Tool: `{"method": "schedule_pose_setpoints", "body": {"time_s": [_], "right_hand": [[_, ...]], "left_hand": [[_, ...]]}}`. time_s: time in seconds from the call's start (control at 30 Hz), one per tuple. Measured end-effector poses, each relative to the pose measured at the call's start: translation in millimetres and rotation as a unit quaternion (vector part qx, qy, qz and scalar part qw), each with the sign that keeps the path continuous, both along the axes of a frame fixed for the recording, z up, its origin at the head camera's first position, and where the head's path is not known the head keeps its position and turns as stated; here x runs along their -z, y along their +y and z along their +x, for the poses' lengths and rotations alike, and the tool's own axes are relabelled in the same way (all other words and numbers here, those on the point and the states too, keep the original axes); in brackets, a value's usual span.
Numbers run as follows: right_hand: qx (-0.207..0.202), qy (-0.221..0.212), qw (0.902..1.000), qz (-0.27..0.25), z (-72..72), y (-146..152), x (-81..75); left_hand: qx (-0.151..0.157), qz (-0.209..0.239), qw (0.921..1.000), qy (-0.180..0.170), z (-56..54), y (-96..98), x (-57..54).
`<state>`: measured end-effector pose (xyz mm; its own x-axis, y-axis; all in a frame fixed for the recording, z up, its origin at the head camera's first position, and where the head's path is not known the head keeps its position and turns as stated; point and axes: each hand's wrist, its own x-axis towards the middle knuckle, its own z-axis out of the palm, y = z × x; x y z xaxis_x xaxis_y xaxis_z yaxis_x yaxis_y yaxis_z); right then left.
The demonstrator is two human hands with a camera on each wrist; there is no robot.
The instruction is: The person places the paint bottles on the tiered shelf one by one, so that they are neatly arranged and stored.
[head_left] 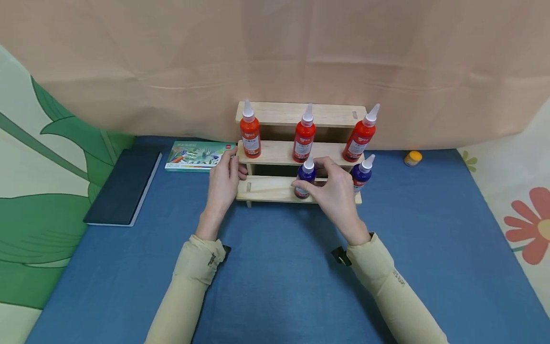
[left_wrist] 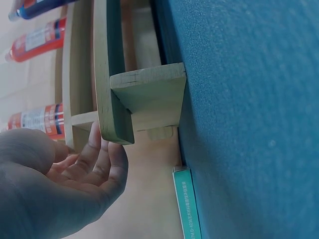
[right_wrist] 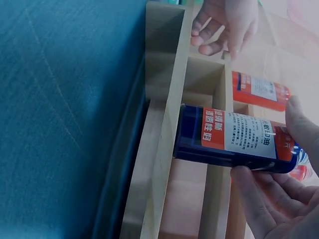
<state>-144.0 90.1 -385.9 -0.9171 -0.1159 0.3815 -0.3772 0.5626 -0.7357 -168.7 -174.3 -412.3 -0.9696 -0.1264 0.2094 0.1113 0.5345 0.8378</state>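
A three-step wooden display stand (head_left: pixel 275 188) stands at the back of the table. My right hand (head_left: pixel 337 191) holds a dark blue squeeze bottle (head_left: pixel 305 177) with a white nozzle, upright on the lowest step; thumb and fingers lie on opposite sides of it. In the right wrist view, the label of this blue bottle (right_wrist: pixel 244 134) shows, its base right at the step. A second blue bottle (head_left: pixel 362 174) stands at that step's right end, partly behind the hand. My left hand (head_left: pixel 225 177) is at the stand's left end, its loosely bent fingertips against the lowest step (left_wrist: pixel 112 99).
On the middle step stand three red bottles: the left (head_left: pixel 250 136), middle (head_left: pixel 304 138) and right one (head_left: pixel 358 138). Left of the stand lie a green flat box (head_left: pixel 193 155) and a dark notebook (head_left: pixel 122 188). A small yellow-capped jar (head_left: pixel 413 158) is at the right.
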Motion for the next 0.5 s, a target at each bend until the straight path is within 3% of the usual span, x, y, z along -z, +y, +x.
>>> {"method": "schedule_pose_setpoints", "body": {"time_s": [0.2, 0.5], "right_hand": [[-0.002, 0.001, 1.0000, -0.006, 9.8, 6, -2.5], [-0.025, 0.015, 0.9994, -0.019, 22.8, 9, -12.6]], "left_hand": [[0.008, -0.005, 0.9999, 0.008, -0.9, -2.3, 1.5], [-0.008, -0.007, 0.9998, 0.017, 5.0, -13.7, 4.1]]}}
